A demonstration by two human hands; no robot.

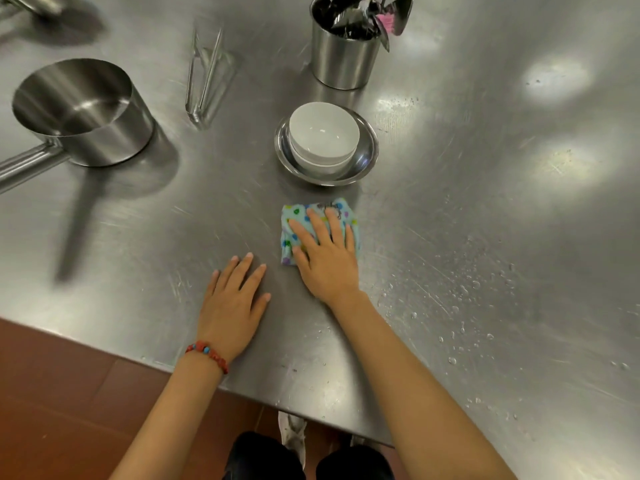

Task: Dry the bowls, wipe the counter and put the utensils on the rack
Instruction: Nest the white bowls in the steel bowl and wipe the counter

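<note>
My right hand (325, 258) lies flat on a folded light-blue cloth with coloured dots (298, 216), pressing it onto the steel counter (485, 202). My left hand (232, 303) rests palm-down on the bare counter just left of it, fingers spread, holding nothing. Beyond the cloth, stacked white bowls (323, 133) sit inside a shallow steel bowl (363, 161). A steel utensil holder (341, 60) with spoons and other utensils stands behind them. Water drops (464, 296) dot the counter to the right of my right arm.
A steel saucepan (83, 109) with a long handle stands at the left. Metal tongs (204, 77) lie between the pan and the holder. The counter's near edge (277, 400) runs diagonally, with red-brown floor tiles (62, 393) below.
</note>
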